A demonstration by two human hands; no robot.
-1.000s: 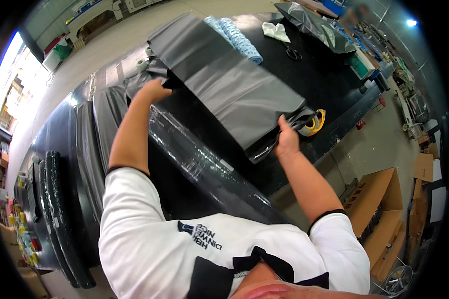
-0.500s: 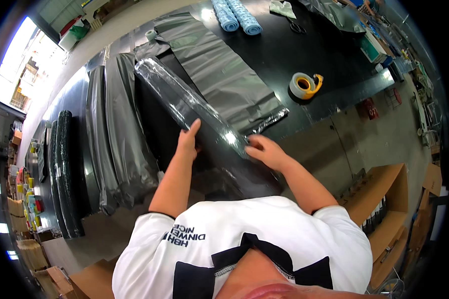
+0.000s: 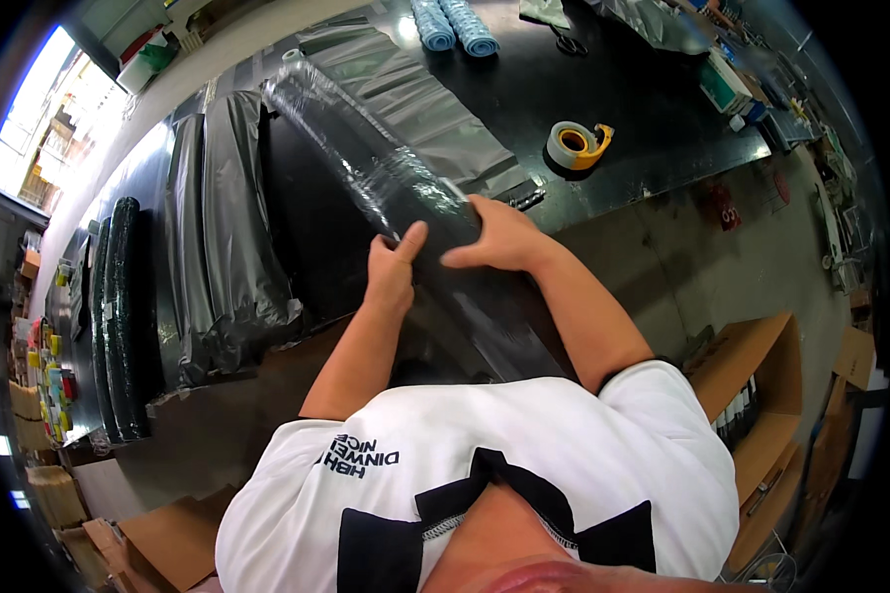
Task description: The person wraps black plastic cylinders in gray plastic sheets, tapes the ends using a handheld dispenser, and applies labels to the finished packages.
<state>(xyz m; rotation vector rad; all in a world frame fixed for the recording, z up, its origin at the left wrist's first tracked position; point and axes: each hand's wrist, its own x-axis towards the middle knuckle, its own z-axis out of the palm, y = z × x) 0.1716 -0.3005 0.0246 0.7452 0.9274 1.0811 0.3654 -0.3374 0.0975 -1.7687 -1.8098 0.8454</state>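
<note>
A long dark roll in shiny clear film point(image 3: 366, 148) slants from the far left of the black table towards my body, its near end over the table's edge by my shirt. My left hand point(image 3: 396, 269) clasps its left side, thumb on top and the other fingers partly hidden beneath. On the right side my right hand point(image 3: 504, 235) grips the roll, thumb and fingers spread across its upper surface. Just past the roll lies a grey plastic sheet point(image 3: 415, 104), flat on the table. A tape roll in a yellow dispenser point(image 3: 578, 146) sits to the right.
Grey plastic-covered rolls point(image 3: 232, 217) lie left of my left hand, with dark film-wrapped rolls point(image 3: 122, 326) farther left. Two blue patterned rolls point(image 3: 455, 28) and black scissors point(image 3: 569, 42) are at the far side. An open cardboard box point(image 3: 786, 371) stands at lower right.
My right hand has moved up and left along the roll and now grips it with a wider hold. My left hand has shifted slightly right. The roll's film looks more bunched near the right hand.
</note>
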